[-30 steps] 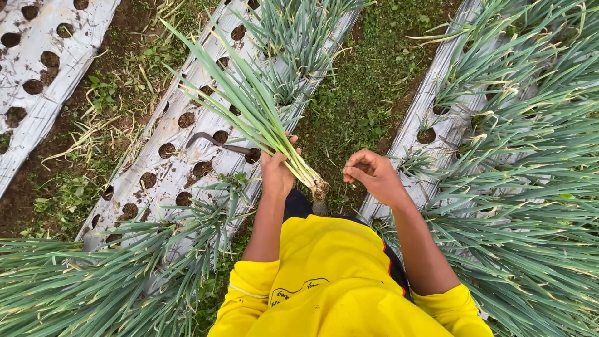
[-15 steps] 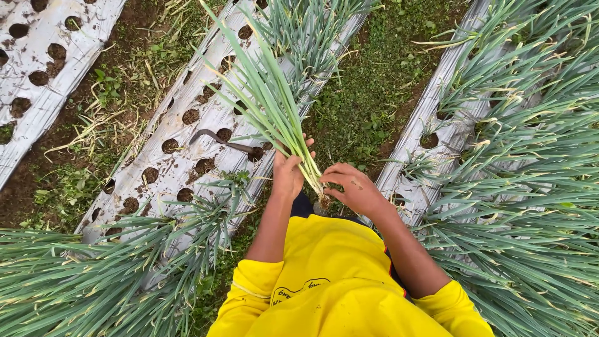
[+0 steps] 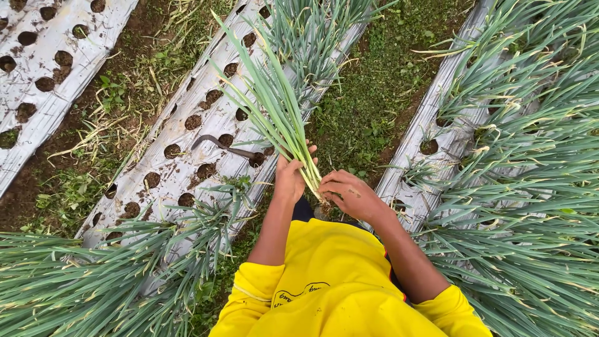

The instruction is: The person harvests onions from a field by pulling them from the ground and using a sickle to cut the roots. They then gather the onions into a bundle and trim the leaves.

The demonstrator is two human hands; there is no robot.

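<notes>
Green onion bunch — silver-grey mulch sheet, dark round holes — yellow sleeves

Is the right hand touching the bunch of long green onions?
Touching. The head view shows the right hand with its fingers closed on the pale root end of the bunch of long green onions, which the left hand grips.

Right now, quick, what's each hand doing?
Left hand: closed around the bunch of green onions.
Right hand: fingers curled at the bunch's root end; grip cannot be told.

Sickle on mulch sheet — left of hands.
</notes>
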